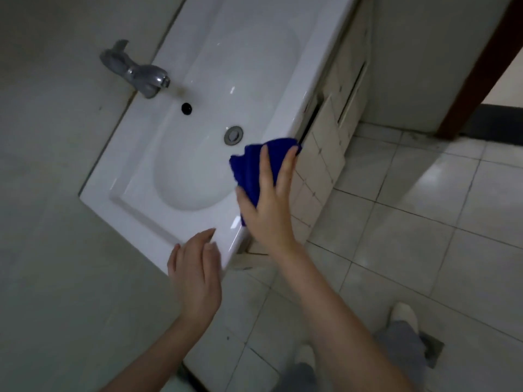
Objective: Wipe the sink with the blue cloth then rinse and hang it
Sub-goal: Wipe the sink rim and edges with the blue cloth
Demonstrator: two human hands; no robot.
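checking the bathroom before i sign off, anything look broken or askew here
Yes: the tiled panel under the sink hangs askew, with a dark gap along its sink-side edge. The faucet and drain look normal.

no readable text, no labels, brands, numbers or signs anywhere

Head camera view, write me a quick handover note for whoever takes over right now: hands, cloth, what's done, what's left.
Left hand: open, at the near corner of the sink.
Right hand: fingers straight, pressing the blue cloth on the sink's front rim, beside the basin.
Done: wiping is under way; how much, cannot tell.
Left: finish wiping, rinse at the tap, hang it.
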